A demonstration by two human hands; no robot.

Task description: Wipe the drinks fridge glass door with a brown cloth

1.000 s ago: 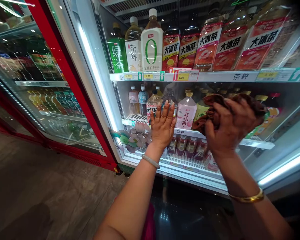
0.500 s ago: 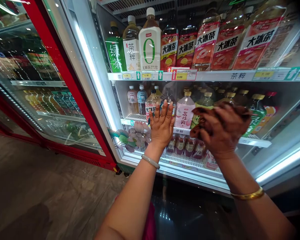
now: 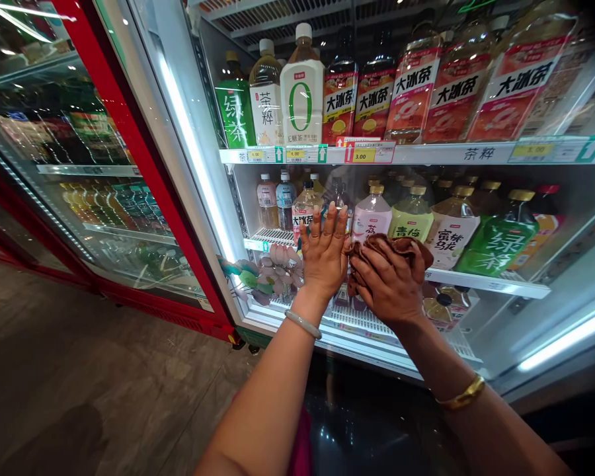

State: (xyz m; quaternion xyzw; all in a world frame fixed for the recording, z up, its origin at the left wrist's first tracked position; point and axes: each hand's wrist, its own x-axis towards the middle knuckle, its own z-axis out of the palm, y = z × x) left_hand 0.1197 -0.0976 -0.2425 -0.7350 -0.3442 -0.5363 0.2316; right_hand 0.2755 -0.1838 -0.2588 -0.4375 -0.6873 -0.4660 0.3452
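Observation:
A glass door [image 3: 357, 182] of a lit drinks fridge stands in front of me, with bottles showing through it. My left hand [image 3: 324, 254] lies flat against the glass, fingers stretched upward, a pale bangle on its wrist. Close to its right, my right hand [image 3: 391, 284] presses a bunched brown cloth [image 3: 401, 248] to the same pane. The fingers curl over the cloth, and a gold bracelet circles that wrist. Behind the hands are a pink-labelled bottle [image 3: 371, 215] and a green-labelled bottle [image 3: 411, 215], partly covered.
Large tea bottles [image 3: 302, 92] line the upper shelf above a price rail [image 3: 416, 153]. A flower decoration [image 3: 272, 274] is at the door's lower left. Farther left stands another fridge with a red frame [image 3: 143, 172], on a grey tiled floor [image 3: 143, 390].
My right hand has moved left and slightly down across the glass with the cloth, coming close to my left hand. The left hand keeps its place on the glass. The view has shifted slightly.

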